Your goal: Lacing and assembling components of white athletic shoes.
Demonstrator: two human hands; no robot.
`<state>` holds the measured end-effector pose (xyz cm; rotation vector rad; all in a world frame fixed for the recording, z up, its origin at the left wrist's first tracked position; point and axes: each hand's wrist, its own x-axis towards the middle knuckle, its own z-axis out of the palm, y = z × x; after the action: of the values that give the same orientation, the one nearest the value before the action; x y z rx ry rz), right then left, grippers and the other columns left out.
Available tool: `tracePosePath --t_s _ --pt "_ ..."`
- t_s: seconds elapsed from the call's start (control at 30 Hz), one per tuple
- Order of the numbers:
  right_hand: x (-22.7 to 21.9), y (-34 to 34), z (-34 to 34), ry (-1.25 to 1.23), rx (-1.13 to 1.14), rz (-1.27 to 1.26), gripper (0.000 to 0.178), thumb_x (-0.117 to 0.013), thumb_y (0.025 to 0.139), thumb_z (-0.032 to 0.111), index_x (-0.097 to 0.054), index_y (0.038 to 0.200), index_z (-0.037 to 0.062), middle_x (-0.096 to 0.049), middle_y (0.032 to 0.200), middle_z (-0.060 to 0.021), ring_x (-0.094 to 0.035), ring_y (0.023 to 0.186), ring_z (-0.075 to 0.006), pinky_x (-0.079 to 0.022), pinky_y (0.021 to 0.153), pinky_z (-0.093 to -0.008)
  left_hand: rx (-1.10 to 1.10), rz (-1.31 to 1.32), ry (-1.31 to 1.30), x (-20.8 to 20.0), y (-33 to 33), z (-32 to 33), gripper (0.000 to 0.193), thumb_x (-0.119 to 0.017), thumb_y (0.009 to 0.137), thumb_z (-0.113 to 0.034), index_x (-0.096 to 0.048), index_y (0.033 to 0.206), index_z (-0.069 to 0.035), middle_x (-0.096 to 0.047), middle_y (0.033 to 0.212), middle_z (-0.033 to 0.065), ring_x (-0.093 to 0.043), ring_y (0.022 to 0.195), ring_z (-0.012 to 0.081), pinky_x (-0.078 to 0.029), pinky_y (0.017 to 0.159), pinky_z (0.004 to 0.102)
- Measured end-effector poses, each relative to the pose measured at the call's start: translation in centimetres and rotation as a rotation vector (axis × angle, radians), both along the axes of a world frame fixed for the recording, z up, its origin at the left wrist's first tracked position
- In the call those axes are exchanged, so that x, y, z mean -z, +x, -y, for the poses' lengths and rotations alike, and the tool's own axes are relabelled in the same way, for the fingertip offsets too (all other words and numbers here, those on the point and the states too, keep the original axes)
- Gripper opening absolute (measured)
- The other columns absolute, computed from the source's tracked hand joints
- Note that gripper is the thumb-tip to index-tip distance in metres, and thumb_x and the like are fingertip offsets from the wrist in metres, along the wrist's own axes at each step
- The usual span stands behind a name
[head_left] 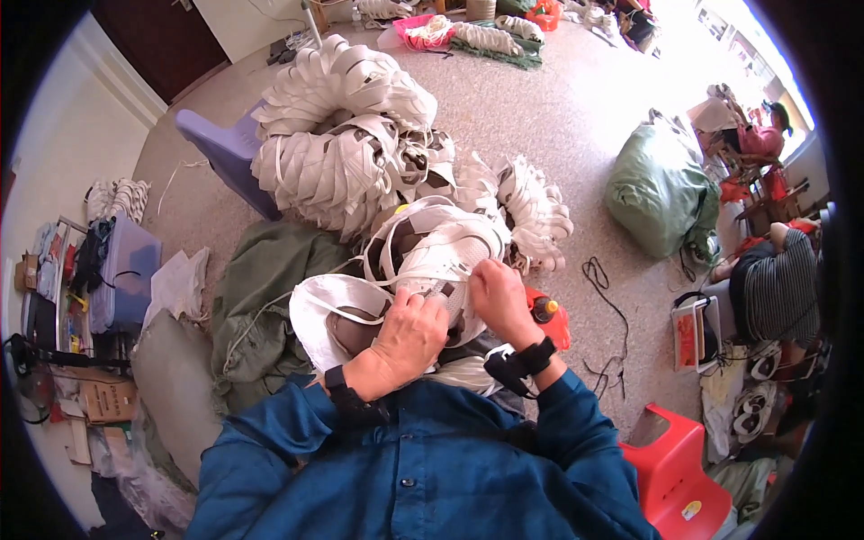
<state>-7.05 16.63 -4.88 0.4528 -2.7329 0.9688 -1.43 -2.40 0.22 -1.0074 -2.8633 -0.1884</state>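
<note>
A white shoe upper (441,252) with grey-brown lining lies over my lap, among other uppers. My left hand (405,337) is closed on its near part, fingertips pressed down on the fabric. At its right side my right hand (506,295) is closed in a pinch on a thin white lace (430,277) that crosses the upper. What lies under the fingers of both hands is partly hidden. Left of my left hand, another white upper (313,310) opens outward, showing its brown inside.
Coiled bundles of white uppers (328,175) pile on a purple chair (220,144) ahead. Green cloth (270,279) lies at left, beside a plastic bin (130,270). At right are a red bottle (553,324), a black cord (612,301), a red stool (679,477), a green sack (661,184) and people seated.
</note>
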Motion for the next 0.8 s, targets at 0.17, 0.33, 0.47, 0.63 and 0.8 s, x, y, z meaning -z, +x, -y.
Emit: tracePosePath --t_s 0.17,0.33,0.47,0.63,0.8 --pt "-0.8 -2.5 -2.9 -1.157 -0.124 0.996 0.018 -0.062 0.096 0.023 -0.069 0.099 0.0068 -0.064 0.091 0.0057 -0.054 0.082 -0.0068 -0.041 0.077 -0.0253 0.024 -0.152 -0.032 1.5 0.4 0.2 0.009 -0.062 0.079 -0.019 -0.063 0.081 -0.011 -0.060 0.083 0.0065 -0.058 0.081 0.0222 -0.038 0.093 0.0428" --pt "-1.4 -1.0 -2.7 -0.984 -0.184 0.764 0.024 -0.059 0.099 0.023 -0.069 0.102 0.0015 -0.066 0.099 0.0004 -0.056 0.096 -0.0081 -0.041 0.091 -0.0247 0.024 -0.114 0.054 1.7 0.6 0.8 0.010 -0.065 0.081 -0.019 -0.062 0.080 -0.009 -0.058 0.078 0.0073 -0.057 0.080 0.0249 -0.037 0.092 0.0444" --pt "-1.1 0.6 -0.9 -1.052 -0.066 0.675 0.017 -0.065 0.093 0.016 -0.068 0.099 0.0004 -0.066 0.092 0.0020 -0.056 0.083 -0.0072 -0.046 0.079 -0.0238 0.032 -0.104 0.076 1.6 0.6 1.1 0.010 -0.066 0.081 -0.019 -0.062 0.081 -0.010 -0.058 0.076 0.0076 -0.057 0.079 0.0254 -0.037 0.093 0.0457" --pt "1.5 0.6 -0.1 -0.856 0.109 0.501 0.020 -0.068 0.090 0.015 -0.066 0.100 -0.0025 -0.065 0.083 -0.0017 -0.058 0.078 -0.0076 -0.049 0.072 -0.0241 0.048 -0.088 0.076 1.5 0.5 1.2 0.011 -0.067 0.082 -0.020 -0.062 0.081 -0.009 -0.059 0.076 0.0079 -0.057 0.078 0.0257 -0.037 0.094 0.0454" --pt "1.2 0.8 0.4 -0.550 0.146 0.232 0.016 -0.070 0.088 0.014 -0.066 0.094 -0.0001 -0.064 0.085 -0.0006 -0.057 0.077 -0.0075 -0.049 0.069 -0.0241 0.060 -0.106 0.083 1.5 0.5 1.2 0.012 -0.067 0.082 -0.020 -0.062 0.080 -0.009 -0.060 0.076 0.0083 -0.058 0.078 0.0257 -0.038 0.094 0.0449"
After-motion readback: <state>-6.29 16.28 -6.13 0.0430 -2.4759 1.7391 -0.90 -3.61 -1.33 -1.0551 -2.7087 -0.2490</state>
